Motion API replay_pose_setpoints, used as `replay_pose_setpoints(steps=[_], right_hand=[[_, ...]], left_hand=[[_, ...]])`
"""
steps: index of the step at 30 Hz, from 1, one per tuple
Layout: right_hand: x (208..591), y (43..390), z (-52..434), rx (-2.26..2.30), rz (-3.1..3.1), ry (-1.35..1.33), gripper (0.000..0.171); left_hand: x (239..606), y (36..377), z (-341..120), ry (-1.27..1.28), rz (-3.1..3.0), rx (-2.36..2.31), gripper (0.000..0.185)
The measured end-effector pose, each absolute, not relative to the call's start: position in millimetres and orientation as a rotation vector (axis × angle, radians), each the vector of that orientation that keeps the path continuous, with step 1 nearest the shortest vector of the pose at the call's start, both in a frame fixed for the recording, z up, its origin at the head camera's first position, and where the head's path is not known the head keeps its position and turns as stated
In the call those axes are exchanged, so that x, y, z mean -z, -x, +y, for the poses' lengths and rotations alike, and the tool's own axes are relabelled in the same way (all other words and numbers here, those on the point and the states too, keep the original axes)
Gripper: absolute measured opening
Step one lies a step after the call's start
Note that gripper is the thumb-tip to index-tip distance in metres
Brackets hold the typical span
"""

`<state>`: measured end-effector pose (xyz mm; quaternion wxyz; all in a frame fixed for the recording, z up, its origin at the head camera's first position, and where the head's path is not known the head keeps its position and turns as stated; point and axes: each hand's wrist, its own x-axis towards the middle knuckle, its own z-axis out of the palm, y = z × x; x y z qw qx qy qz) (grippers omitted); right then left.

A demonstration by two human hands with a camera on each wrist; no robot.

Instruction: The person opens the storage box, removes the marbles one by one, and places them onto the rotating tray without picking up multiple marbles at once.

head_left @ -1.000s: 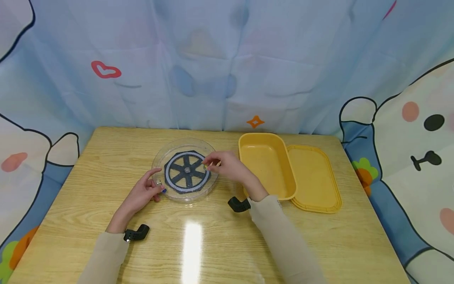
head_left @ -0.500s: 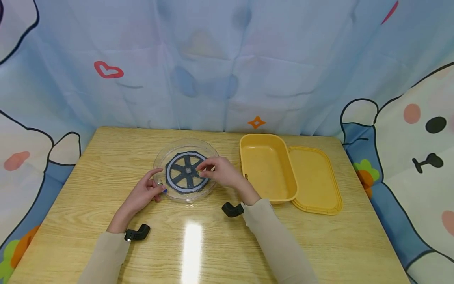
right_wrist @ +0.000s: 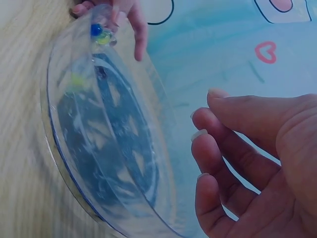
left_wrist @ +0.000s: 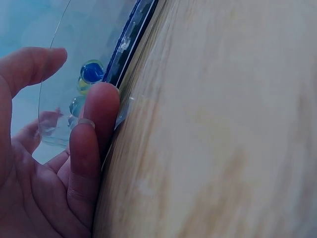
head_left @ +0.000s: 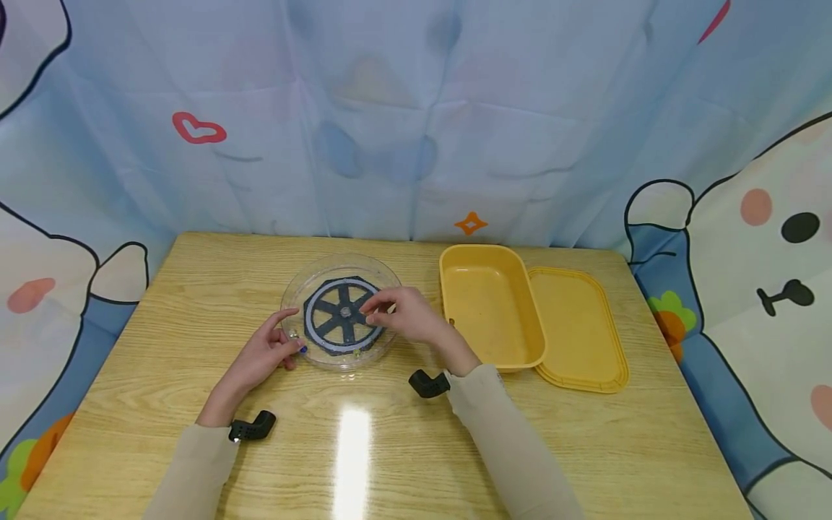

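Note:
A clear round dish (head_left: 310,352) stands on the table, with a dark six-spoked wheel (head_left: 345,312) inside. My left hand (head_left: 260,354) holds the dish's left side, fingers on its wall. Next to that thumb sit a blue marble (left_wrist: 91,72) and other clear marbles (left_wrist: 77,106), partly hidden by fingers. A yellow-green marble (head_left: 357,352) lies by the dish's near edge; it looks blurred in the right wrist view. My right hand (head_left: 409,314) hovers over the right part of the wheel. Its fingers are loosely bent, and nothing shows between thumb and fingertips (right_wrist: 202,144).
Right of the dish stands a yellow plastic box (head_left: 536,347) with a small brown item (head_left: 451,322) by its left wall. Its yellow lid (head_left: 581,328) lies beside it. A patterned curtain (head_left: 390,108) hangs behind the wooden table (head_left: 390,448).
My right hand has moved left from the dish's right edge to above the wheel and let go of the yellow-green marble, which now lies near the front rim. My left hand stays in place.

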<state>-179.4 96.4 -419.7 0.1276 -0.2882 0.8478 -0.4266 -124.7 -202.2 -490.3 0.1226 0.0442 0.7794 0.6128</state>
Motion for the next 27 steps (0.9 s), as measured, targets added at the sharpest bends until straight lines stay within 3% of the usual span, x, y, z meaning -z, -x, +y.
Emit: replay_pose_setpoints(steps=[17,27], right_hand=[[382,198,156,1.268,2.585,0.638,0.016],[383,218,203,1.293,2.571,0.549,0.020]], left_hand=[[489,123,-202,-0.125,2.271,-1.789,0.065],[488,123,-202,-0.119,2.253,-1.802,0.066]])
